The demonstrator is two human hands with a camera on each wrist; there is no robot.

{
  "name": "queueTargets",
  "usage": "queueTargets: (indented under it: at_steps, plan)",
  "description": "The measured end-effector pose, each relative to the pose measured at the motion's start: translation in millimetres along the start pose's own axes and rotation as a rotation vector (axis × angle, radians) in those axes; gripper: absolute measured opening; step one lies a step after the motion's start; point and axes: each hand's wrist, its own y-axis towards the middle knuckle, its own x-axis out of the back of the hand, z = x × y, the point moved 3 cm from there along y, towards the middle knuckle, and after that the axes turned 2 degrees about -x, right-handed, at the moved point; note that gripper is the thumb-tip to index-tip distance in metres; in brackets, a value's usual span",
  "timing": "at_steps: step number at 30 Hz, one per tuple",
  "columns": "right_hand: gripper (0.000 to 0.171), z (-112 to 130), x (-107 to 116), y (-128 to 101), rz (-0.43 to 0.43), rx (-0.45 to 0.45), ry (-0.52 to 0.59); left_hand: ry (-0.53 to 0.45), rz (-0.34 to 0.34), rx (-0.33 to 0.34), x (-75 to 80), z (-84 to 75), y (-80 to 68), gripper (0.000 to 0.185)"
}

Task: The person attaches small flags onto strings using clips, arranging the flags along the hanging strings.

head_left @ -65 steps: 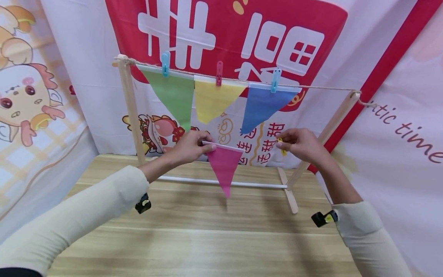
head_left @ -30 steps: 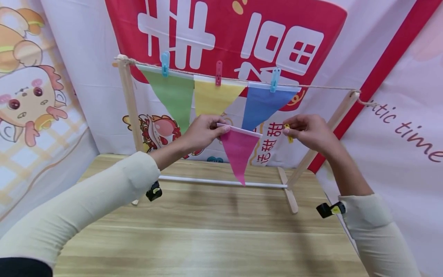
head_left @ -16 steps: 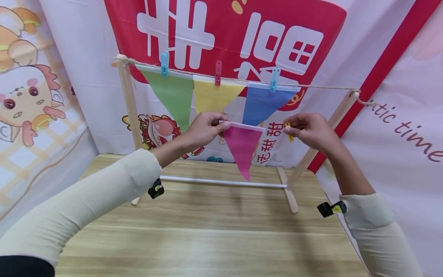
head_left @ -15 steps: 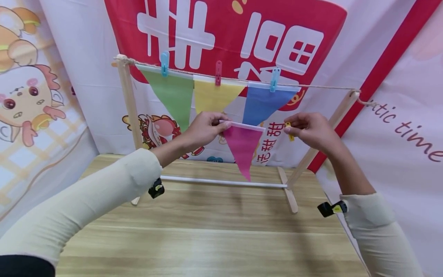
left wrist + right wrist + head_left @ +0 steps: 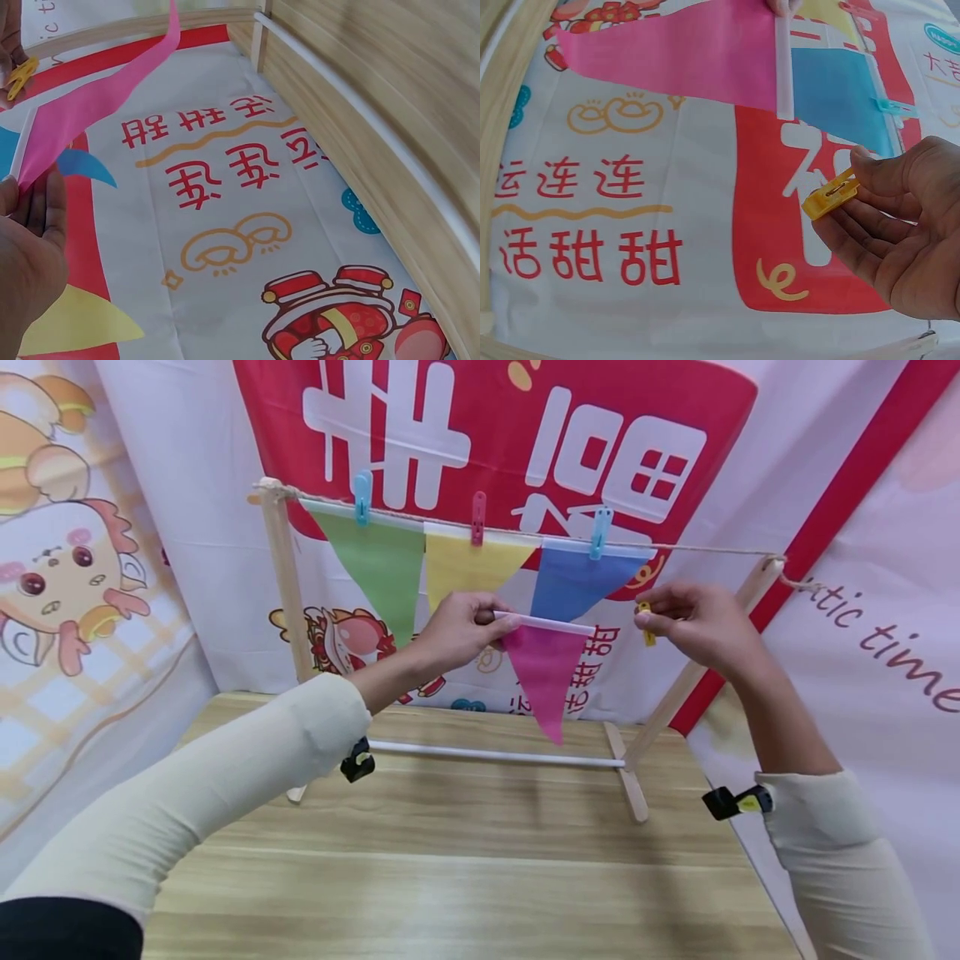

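My left hand (image 5: 462, 631) pinches the white top edge of a pink triangular flag (image 5: 550, 670) at its left corner, and the flag's tip hangs downward. To its right, my right hand (image 5: 705, 622) pinches a yellow clothespin (image 5: 830, 196) between thumb and fingers. Behind and above them a twine line (image 5: 701, 549) carries a green flag (image 5: 378, 568), a yellow flag (image 5: 468, 564) and a blue flag (image 5: 581, 578). Blue clothespins (image 5: 363, 497) hold the green and blue flags, and a pink clothespin (image 5: 477, 518) holds the yellow one. The pink flag overlaps the blue flag's lower part in the head view.
Wooden posts, left (image 5: 283, 581) and right (image 5: 720, 643), bear the twine. A white rod (image 5: 487, 753) joins their feet low over the wooden table (image 5: 450, 877). A printed cloth backdrop (image 5: 210, 527) hangs close behind. Between the blue flag and the right post the twine is bare.
Both hands have moved up and to the right, the left with the pink flag and the right with the yellow clothespin. The flags on the line hang as before.
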Motion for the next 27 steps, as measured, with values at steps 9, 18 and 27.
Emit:
queueTargets:
  at_steps: [9,18,27]
  plan:
    - [0.053,7.9,15.2,-0.4,-0.055,0.055,-0.010,-0.018,-0.014,-0.033,-8.9,-10.6,4.3,0.024]
    - [0.051,9.7,28.1,0.3,-0.115,0.101,0.014,-0.014,-0.022,-0.059,-19.1,-15.5,12.0,0.025]
    - [0.053,9.8,33.8,-2.9,-0.156,0.110,0.052,-0.018,-0.008,-0.071,-25.8,-20.8,17.3,0.023]
